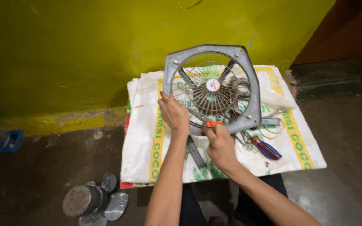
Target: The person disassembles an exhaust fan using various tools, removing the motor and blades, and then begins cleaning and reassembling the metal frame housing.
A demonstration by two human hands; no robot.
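Centrally: grey fan frame (248,79) with wire guard, tilted upright on a white woven sack (147,146) spread over the floor. Left hand (174,113) closed on the guard's left edge. Right hand (221,144) closed around an orange-handled tool (211,123), its tip at the frame's lower rim. Just right of the frame: red-and-blue-handled screwdriver (267,148), loose metal tools. Lower left, on bare floor (42,167), well apart: grey fan blade with hub (93,203). Behind: yellow wall (84,50).
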